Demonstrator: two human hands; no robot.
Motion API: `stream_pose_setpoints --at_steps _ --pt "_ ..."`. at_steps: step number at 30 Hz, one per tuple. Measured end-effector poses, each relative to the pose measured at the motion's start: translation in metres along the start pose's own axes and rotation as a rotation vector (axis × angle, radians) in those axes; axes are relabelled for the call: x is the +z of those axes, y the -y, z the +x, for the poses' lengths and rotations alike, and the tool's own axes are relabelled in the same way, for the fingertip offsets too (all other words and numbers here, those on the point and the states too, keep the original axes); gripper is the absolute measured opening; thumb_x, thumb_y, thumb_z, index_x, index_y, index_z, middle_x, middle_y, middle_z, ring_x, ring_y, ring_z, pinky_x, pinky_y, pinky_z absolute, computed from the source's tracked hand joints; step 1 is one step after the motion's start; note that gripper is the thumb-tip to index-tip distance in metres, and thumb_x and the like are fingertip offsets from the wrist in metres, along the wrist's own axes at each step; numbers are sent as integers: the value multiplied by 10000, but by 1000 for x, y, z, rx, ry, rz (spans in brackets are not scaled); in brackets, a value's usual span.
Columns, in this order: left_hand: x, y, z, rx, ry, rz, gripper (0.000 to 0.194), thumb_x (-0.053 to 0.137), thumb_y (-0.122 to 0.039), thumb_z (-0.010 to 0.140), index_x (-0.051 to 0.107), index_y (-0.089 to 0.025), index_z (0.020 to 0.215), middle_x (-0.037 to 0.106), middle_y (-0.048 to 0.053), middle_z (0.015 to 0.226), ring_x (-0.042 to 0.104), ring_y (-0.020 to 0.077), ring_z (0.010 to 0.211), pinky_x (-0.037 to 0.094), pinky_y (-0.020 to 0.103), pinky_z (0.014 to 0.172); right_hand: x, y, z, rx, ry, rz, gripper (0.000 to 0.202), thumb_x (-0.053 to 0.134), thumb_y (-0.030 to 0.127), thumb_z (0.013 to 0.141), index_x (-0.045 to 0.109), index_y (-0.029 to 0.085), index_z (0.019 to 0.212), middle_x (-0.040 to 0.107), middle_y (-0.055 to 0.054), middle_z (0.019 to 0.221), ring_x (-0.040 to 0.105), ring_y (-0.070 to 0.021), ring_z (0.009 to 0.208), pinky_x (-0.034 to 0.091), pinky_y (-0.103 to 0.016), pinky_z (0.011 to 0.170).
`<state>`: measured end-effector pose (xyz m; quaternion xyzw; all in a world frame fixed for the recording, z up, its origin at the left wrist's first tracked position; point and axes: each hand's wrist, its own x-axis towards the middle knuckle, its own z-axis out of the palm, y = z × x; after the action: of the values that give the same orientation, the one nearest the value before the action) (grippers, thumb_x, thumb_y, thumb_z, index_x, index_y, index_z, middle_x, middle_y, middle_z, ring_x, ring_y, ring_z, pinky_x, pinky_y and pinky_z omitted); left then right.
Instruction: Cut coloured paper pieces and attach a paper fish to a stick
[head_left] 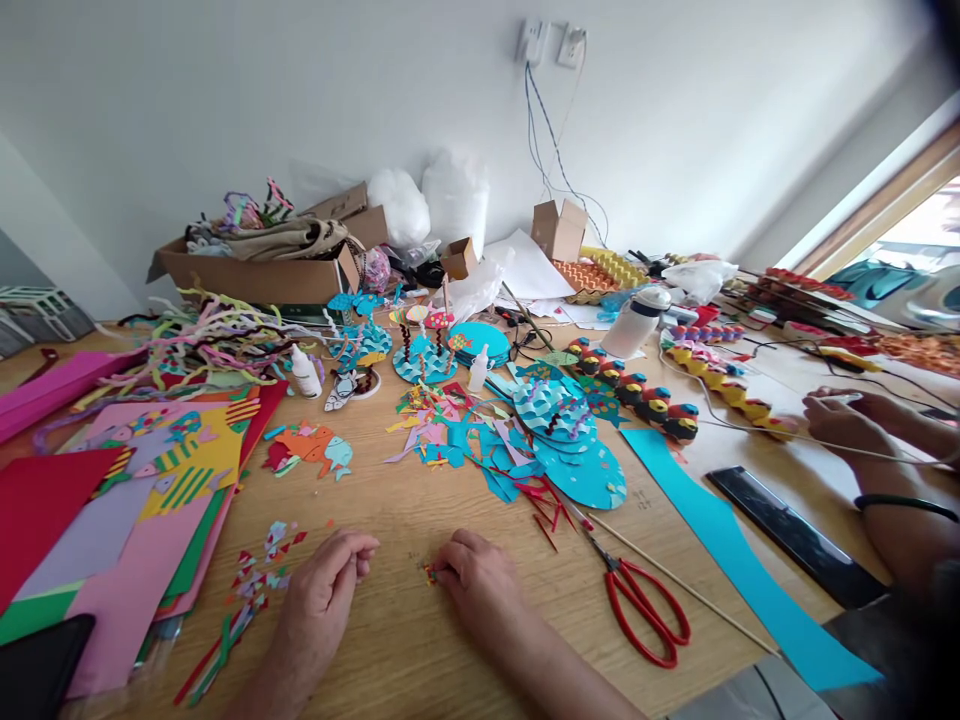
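Observation:
My right hand (480, 572) rests on the wooden table with its fingers bent together. At its fingertips is a small cluster of multicoloured paper bits (430, 574), pinched or pressed to the tabletop. My left hand (330, 580) is a short way to the left, fingers curled in and thumb against them; anything inside is hidden. Beside its wrist lie small cut paper pieces (259, 565) in red, white and lilac. Narrow red and green paper strips (217, 650) lie below these.
Red-handled scissors (646, 610) and a thin stick (682, 578) lie at right, beside a long blue paper strip (720, 540). Stacked coloured sheets (142, 560) fill the left. Glue bottles (305, 372), blue paper scraps (487, 450) and crafts stand behind. Another person's hands (855, 420) work at far right.

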<state>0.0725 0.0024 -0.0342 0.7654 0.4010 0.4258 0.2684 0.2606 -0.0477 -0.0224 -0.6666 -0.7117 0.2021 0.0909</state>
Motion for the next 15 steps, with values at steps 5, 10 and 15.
stream_pose_setpoints --at_steps 5,10,15 --pt "-1 -2 1 35 -7 19 220 400 -76 735 585 -190 762 595 -18 592 584 96 522 486 154 497 7 4 -1 -65 15 -210 235 398 43 765 589 162 832 611 -62 846 550 -180 769 380 -252 635" --pt "-2 -5 2 94 -16 42 241 390 -41 722 572 -195 761 583 -21 593 571 88 515 475 141 491 -21 -4 33 -80 -44 -200 175 409 118 802 567 185 839 609 -47 855 548 -150 756 377 -227 626" --pt "-1 -2 1 128 -16 24 271 379 -16 725 555 -202 811 582 -22 628 572 81 531 472 137 505 -55 -15 103 -14 -110 -250 166 398 134 835 547 137 908 590 -94 926 555 -181 835 390 -259 660"
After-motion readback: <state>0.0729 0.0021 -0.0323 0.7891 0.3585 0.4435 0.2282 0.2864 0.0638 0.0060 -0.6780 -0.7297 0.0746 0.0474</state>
